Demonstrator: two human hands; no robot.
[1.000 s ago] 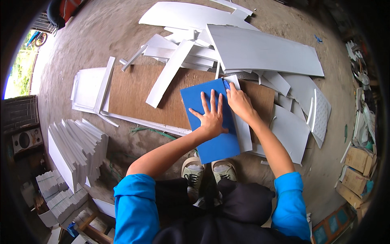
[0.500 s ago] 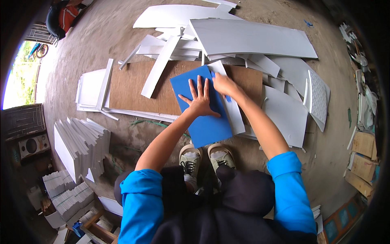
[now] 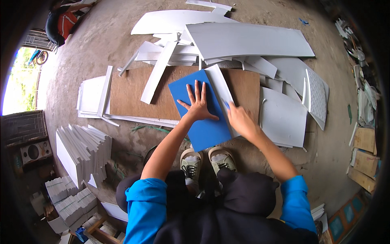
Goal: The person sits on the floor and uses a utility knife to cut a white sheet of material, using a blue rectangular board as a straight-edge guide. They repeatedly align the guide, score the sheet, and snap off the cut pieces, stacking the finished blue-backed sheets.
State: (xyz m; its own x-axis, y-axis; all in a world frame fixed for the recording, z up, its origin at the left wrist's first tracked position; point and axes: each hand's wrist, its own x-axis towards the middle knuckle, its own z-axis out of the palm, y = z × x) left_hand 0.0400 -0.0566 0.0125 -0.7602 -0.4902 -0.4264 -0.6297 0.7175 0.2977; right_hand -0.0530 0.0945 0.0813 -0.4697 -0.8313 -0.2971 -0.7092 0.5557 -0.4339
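Head view: the relation that matters is between the blue panel's (image 3: 209,129) right-hand long edge and the right hand (image 3: 242,118), which sits just beside that edge, toward the end nearer the shoes (image 3: 189,166). The panel's long axis slants from far left to near right, and a white sheet (image 3: 219,84) shows along that edge, its long side nearly parallel; it seems to run under the panel. Both lie across the brown board (image 3: 132,93) in front of the person. The left hand (image 3: 198,108) is on the panel itself, palm down and fingers spread wide, its grip closed round nothing. The right hand's grip is curled about a small blue tool (image 3: 227,104), with only a blurred bit of it visible at the fingers, so how its tip meets the sheet I cannot tell. The right hand is nearer the panel's near right corner, the left nearer its middle. As for containers, cardboard boxes (image 3: 365,140) are stacked at the far right, well apart from both hands; what is inside them cannot be seen
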